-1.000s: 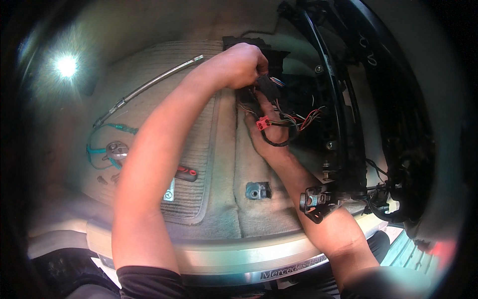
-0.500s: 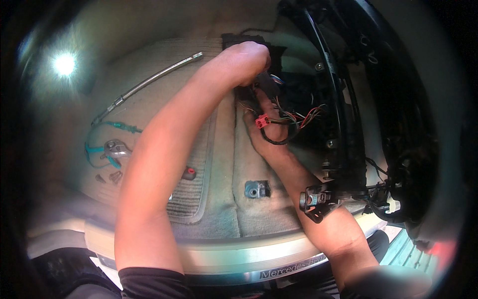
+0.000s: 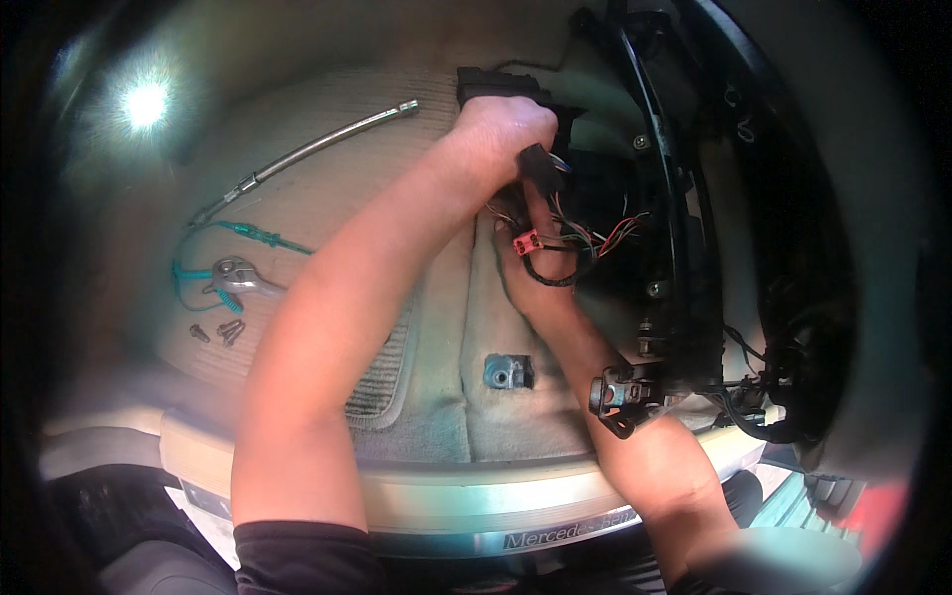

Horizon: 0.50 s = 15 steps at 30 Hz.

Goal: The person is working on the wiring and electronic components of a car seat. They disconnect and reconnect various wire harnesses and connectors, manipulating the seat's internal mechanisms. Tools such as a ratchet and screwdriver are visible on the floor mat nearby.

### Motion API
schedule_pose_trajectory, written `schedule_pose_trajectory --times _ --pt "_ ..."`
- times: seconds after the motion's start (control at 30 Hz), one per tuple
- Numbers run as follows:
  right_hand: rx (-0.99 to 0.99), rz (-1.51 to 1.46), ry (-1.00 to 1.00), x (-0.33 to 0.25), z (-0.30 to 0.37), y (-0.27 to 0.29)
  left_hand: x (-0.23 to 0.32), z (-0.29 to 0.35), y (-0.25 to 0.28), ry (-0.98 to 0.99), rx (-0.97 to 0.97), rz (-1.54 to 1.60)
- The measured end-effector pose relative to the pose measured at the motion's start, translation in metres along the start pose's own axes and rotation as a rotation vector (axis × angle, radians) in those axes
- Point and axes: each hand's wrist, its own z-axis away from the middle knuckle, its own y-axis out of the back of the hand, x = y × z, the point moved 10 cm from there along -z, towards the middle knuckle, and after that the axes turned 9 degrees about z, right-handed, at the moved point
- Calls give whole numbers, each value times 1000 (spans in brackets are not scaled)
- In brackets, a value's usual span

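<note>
My left hand (image 3: 511, 124) is closed against a black plastic module (image 3: 496, 81) at the top of the carpet. Its fingertips are hidden, so what they grip cannot be made out. Just below, my right hand (image 3: 545, 248) reaches up from under a wiring harness, closed about it, with a finger along a dark connector (image 3: 542, 171). A red connector (image 3: 526, 243) hangs over the right hand, beside a black sleeved wire loop (image 3: 548, 281). Loose coloured wires (image 3: 605, 238) fan out to the right.
A metal extension bar (image 3: 307, 149), a ratchet (image 3: 238, 276), a teal-corded probe (image 3: 263, 236) and several bolts (image 3: 230, 330) lie on the left carpet. Black seat-frame rails (image 3: 674, 218) and a metal bracket (image 3: 625, 397) flank my right forearm. A door sill (image 3: 446, 501) runs in front.
The view has shifted slightly. My left hand has moved a little to the right and lower against the module, and its wrist has turned. My right hand stays under the harness.
</note>
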Motion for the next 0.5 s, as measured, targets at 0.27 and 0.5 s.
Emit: schedule_pose_trajectory --times 0.27,0.5 --pt "18 76 5 19 4 -10 -13 -4 37 -60 139 248" --pt "36 120 76 -5 5 1 35 12 18 -107 -148 51"
